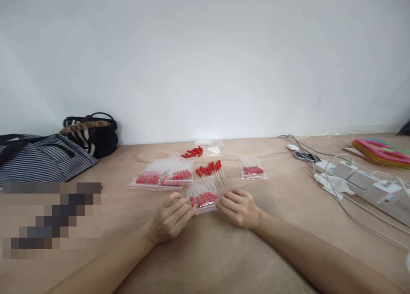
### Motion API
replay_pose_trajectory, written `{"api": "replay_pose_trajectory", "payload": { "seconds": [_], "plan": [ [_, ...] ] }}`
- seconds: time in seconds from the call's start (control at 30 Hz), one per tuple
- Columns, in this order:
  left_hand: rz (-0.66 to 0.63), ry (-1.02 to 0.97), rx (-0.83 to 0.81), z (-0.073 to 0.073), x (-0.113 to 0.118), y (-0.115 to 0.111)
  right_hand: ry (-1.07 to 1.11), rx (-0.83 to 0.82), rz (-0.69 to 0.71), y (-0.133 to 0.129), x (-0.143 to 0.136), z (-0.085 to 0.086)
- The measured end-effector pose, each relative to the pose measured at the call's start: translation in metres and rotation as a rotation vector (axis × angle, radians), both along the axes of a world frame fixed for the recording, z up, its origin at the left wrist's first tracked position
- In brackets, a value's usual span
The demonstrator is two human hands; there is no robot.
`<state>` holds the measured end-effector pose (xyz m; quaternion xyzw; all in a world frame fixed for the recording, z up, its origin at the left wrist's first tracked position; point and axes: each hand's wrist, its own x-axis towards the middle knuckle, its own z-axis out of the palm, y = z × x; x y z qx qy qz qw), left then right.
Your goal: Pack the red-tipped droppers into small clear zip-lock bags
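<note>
Wall [221,63] softly lit; lower left pixelated.

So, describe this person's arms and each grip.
Both the left grip and right grip are bare hands without gloves; no rings or watches show. The left forearm and right forearm taper toward bare wrists, with no sleeves or cables in view.

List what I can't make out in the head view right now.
All in the head view:
Left lower corner of the held plastic bag: hidden by the left hand.
Its right lower corner: hidden by the right hand.
Whether its seal is closed: too small to tell.
Count of loose red pieces: small, overlapping.
Dark thing: blurred by pixel blocks.
Striped bag: cut off by left edge.
Power strip: cut off by right edge.
</note>
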<state>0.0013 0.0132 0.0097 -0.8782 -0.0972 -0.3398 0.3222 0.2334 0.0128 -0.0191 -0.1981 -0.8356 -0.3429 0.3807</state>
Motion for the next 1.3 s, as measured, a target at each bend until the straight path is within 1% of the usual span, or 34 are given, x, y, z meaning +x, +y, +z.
{"api": "replay_pose_trajectory", "payload": {
  "seconds": [0.1,0.2,0.27,0.4,0.5,0.57,0.63,0.67,0.73,0.77,0.8,0.9,1.0,1.07,1.17,1.23,1.3],
  "plan": [
    [-0.008,0.045,-0.021,0.001,-0.003,-0.002,0.003,-0.013,-0.022,0.0,0.003,0.001],
    [-0.018,0.043,-0.035,0.003,-0.004,-0.002,0.029,-0.052,-0.077,-0.003,0.004,0.003],
    [-0.043,0.027,-0.031,0.004,-0.003,-0.003,0.073,-0.114,-0.11,-0.005,0.0,0.004],
    [-0.109,0.054,-0.036,0.005,0.001,-0.004,0.099,-0.312,-0.128,-0.009,-0.011,0.002],
    [-0.146,0.031,-0.07,0.001,0.001,-0.003,0.118,-0.372,-0.071,-0.009,-0.016,0.0],
    [-0.114,-0.067,-0.14,-0.002,-0.002,0.002,0.171,-0.358,0.011,-0.008,-0.014,-0.001],
    [-0.003,-0.205,-0.249,-0.005,-0.007,0.009,0.253,-0.325,0.077,-0.005,-0.008,0.001],
    [0.096,-0.28,-0.311,-0.005,-0.012,0.015,0.297,-0.303,0.091,-0.004,-0.003,0.003],
    [0.358,-0.418,-0.439,-0.004,-0.023,0.028,0.385,-0.265,0.069,0.001,0.011,0.006],
    [0.527,-0.474,-0.518,-0.003,-0.031,0.036,0.428,-0.248,0.035,0.005,0.02,0.007],
    [0.613,-0.498,-0.555,0.0,-0.039,0.044,0.471,-0.241,-0.013,0.01,0.031,0.008],
    [0.812,-0.537,-0.656,0.01,-0.069,0.074,0.585,-0.248,-0.179,0.031,0.068,0.005],
    [1.015,-0.568,-0.777,0.018,-0.095,0.106,0.616,-0.357,-0.299,0.053,0.103,-0.004],
    [1.103,-0.571,-0.854,0.02,-0.105,0.127,0.608,-0.434,-0.36,0.063,0.119,-0.011],
    [1.194,-0.6,-0.97,0.018,-0.112,0.154,0.507,-0.563,-0.468,0.065,0.129,-0.015],
    [1.198,-0.623,-1.01,0.015,-0.116,0.167,0.396,-0.628,-0.588,0.062,0.13,-0.012],
    [1.152,-0.638,-1.022,0.01,-0.12,0.176,0.31,-0.633,-0.696,0.058,0.128,-0.009]
  ]
}}
